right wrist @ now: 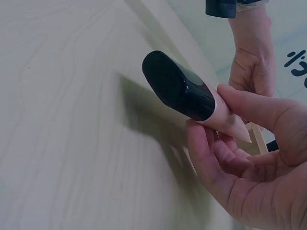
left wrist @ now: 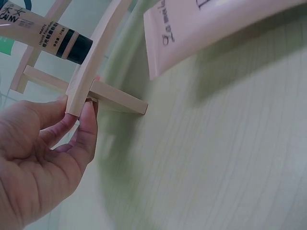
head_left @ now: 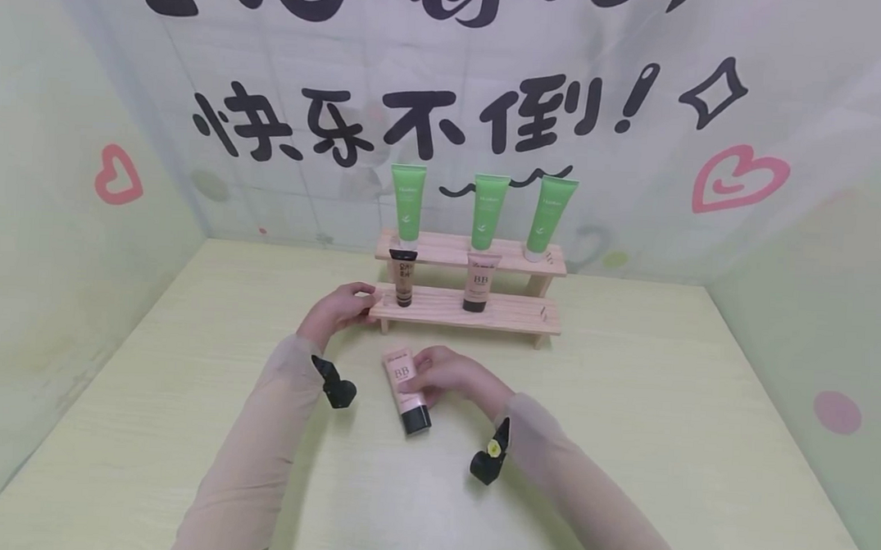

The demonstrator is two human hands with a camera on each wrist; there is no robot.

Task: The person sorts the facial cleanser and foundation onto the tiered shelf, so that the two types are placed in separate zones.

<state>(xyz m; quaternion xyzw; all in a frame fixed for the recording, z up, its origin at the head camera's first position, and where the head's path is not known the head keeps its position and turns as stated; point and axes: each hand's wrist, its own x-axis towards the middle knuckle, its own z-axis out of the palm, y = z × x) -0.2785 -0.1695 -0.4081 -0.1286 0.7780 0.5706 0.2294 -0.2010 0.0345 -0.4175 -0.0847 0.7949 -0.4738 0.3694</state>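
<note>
My right hand [head_left: 447, 372] pinches a pink BB cream tube [head_left: 399, 370] with a black cap [right wrist: 177, 86], held tilted in front of the rack. The left hand [head_left: 341, 308] grips the left end of the lower shelf of a two-step wooden rack [head_left: 513, 313], thumb above and fingers below in the left wrist view. On that shelf stand a brown foundation tube [head_left: 405, 280] at the left and another pink BB tube [head_left: 480, 283] near the middle. Three green tubes [head_left: 407, 200] stand upside down, caps below, on the upper shelf.
The rack stands at the back of a pale wood-grain table [head_left: 627, 398]. Behind it hangs a white sheet [head_left: 450, 62] with black lettering, and patterned sheets [head_left: 815, 324] close off both sides. Each wrist carries a small black camera [head_left: 338, 389].
</note>
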